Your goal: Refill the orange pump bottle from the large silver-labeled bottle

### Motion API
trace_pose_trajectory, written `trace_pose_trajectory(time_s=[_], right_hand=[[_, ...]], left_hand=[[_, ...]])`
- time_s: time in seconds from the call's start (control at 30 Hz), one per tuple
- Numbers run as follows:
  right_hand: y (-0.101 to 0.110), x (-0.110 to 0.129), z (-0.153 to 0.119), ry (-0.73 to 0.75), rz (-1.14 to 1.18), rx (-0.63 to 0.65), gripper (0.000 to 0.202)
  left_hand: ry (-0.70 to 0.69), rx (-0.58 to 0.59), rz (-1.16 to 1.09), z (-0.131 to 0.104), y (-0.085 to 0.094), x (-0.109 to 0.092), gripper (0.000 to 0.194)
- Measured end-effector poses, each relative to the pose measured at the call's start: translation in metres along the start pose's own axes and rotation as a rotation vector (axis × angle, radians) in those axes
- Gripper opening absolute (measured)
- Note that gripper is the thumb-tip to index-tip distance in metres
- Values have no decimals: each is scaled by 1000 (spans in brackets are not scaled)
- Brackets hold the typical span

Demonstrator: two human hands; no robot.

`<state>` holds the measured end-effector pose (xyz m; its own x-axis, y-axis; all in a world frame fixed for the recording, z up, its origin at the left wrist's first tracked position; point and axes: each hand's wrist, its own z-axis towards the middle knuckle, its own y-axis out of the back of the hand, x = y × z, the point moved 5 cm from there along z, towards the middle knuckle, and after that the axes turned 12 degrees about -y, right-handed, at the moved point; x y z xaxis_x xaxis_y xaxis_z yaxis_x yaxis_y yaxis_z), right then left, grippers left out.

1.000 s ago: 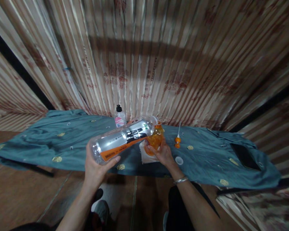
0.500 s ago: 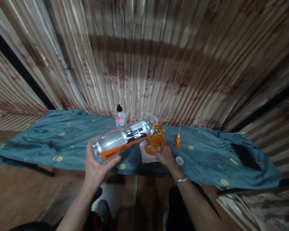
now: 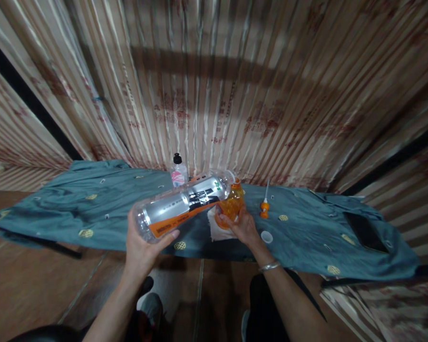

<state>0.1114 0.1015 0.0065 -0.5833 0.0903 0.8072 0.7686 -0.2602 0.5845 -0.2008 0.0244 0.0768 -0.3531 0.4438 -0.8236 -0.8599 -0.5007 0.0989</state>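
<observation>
Changing scarcely at all over the last second, beyond a slight drift of the view; so, seemingly, keeping up the same mouth-to-mouth hold. Wrapping the left hand (image 3: 142,251) firmly around the base end of a large clear plastic bottle with a silver, black and orange label (image 3: 180,207), tilting it neck to the right. Closing the right hand (image 3: 244,225) snugly around a small translucent orange plastic bottle (image 3: 232,204), bringing neck against or just beside neck, over a white cloth (image 3: 217,233); leaving any flow too unclear to tell. Working near the front edge of a long table draped in patterned teal fabric (image 3: 103,209). Having open room leftward; rightward, staying near an orange pump head with a white tube (image 3: 264,209) and a round white plastic cap (image 3: 267,237); behind, facing a clear black-capped bottle with a pink label (image 3: 179,177).
</observation>
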Motion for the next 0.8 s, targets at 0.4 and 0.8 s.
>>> trace_pose_trajectory(time_s=[0.4, 0.8], right_hand=[[1, -1, 1, -5, -35, -8, 74], [3, -2, -1, 25, -29, -22, 65]], left_hand=[[-17, 16, 15, 1, 0, -7, 100], [-27, 9, -8, 0, -2, -6, 101]])
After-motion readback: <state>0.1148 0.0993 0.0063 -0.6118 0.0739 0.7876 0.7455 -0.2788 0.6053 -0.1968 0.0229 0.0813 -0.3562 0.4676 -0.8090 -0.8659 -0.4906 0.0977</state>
